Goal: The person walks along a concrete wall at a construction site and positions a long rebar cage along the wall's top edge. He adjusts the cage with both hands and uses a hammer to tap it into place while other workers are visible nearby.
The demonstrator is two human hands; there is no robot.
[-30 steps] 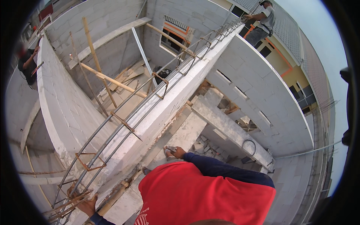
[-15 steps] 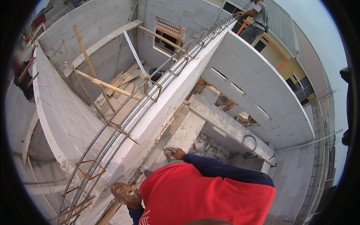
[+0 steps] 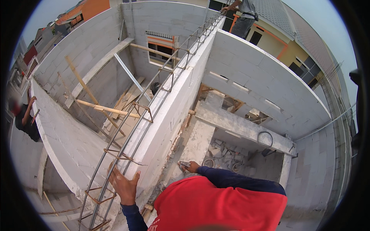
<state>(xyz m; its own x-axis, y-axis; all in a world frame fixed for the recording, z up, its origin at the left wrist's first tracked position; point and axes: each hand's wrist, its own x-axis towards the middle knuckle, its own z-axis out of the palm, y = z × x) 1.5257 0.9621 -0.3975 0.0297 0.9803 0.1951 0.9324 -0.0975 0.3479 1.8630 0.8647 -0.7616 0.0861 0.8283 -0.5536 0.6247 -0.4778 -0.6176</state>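
My left hand (image 3: 124, 185) reaches over the white block wall (image 3: 158, 127), its fingers stretched out and the thumb apart. The fingertips lie at the steel rebar cage (image 3: 101, 202) running along the wall top; whether they press on a bar is hard to tell. Rusty stirrups join the cage's long bars. On the wall's right side, my right hand (image 3: 190, 166) is low over a concrete ledge (image 3: 198, 140). Its fingers are closed around or against something small and greyish that I cannot make out.
A co-worker (image 3: 244, 17) stands by the cage's far end; another person (image 3: 26, 119) holds the left wall's edge. Wooden poles (image 3: 110, 109) and a metal bar (image 3: 131, 77) cross the room below. Broken blocks (image 3: 227, 152) lie under the concrete beam (image 3: 246, 129).
My left hand has moved up and forward from beside the wall to the rebar cage, its fingers straightening. My right hand stays low by the ledge. The view has shifted slightly.
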